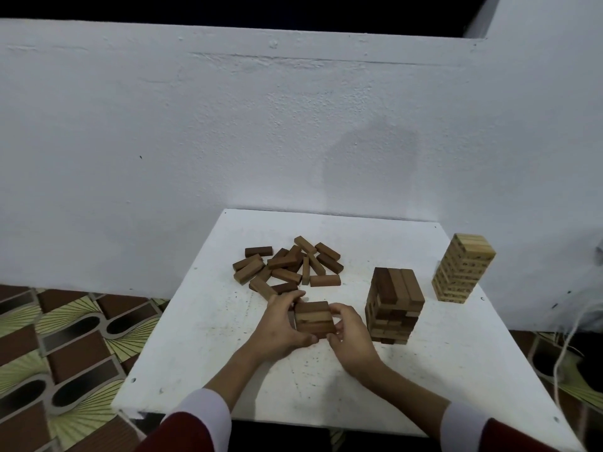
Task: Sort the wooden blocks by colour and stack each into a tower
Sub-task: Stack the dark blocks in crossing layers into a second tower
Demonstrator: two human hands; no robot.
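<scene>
A small bundle of three brown blocks (314, 318) sits side by side at the middle of the white table (202, 347). My left hand (283, 324) grips its left side and my right hand (350, 337) grips its right side. Behind them lies a loose pile of several brown blocks (288, 267). To the right stands a dark brown tower (394, 305). A taller light-wood tower (462, 268) stands at the table's far right edge.
A white wall (261, 125) rises right behind the table. Patterned floor tiles (65, 337) show to the left. A pale cord (567, 347) hangs off the table's right side.
</scene>
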